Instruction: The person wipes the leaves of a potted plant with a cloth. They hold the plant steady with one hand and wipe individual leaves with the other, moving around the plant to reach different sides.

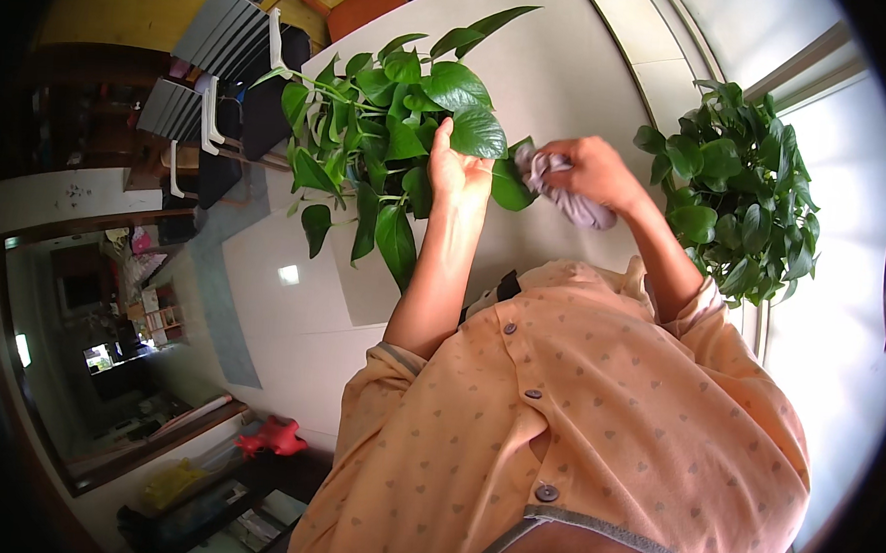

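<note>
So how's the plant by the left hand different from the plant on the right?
The left plant spreads loosely, with leaves poking outward; the right plant makes a denser bunch.
The left hand touches a leaf of the left plant; neither hand touches the right plant.
Both have lots of green leaves.

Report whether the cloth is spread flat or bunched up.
Bunched up: the greyish cloth shows thick, crumpled folds, gathered in the right hand.
</note>
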A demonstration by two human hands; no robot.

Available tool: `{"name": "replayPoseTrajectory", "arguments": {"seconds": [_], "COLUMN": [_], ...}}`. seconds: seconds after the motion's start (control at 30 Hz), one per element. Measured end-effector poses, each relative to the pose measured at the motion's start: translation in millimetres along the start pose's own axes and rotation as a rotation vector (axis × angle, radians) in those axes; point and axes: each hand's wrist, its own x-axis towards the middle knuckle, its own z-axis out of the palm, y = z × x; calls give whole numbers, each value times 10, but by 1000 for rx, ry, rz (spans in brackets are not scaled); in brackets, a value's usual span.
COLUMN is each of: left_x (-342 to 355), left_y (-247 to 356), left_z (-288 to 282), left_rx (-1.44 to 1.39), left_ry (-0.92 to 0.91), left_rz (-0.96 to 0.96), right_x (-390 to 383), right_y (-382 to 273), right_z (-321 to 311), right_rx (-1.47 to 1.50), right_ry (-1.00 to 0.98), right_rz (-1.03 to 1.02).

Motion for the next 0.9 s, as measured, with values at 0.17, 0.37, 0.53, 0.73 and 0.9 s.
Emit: {"name": "replayPoseTrajectory", "arguments": {"seconds": [0.17,0.37,0.53,0.73,0.9], "left_x": [-16,-26,-175,-78,-63], "left_y": [-18,-58,29,-26,-134], "left_z": [-11,53,113,84,43], "left_rx": [5,10,-170,-146,-96], "left_ry": [43,-1,-8,80,81], "left_rz": [-5,100,39,-12,-3], "right_x": [123,671,816,685,511], "right_y": [-305,-547,-668,-472,-358], "right_z": [-285,200,325,383,317], "right_rx": [167,12,-112,-85,-26], "right_ry": [162,155,36,203,222], "right_rz": [-14,-284,-115,-104,0]}}
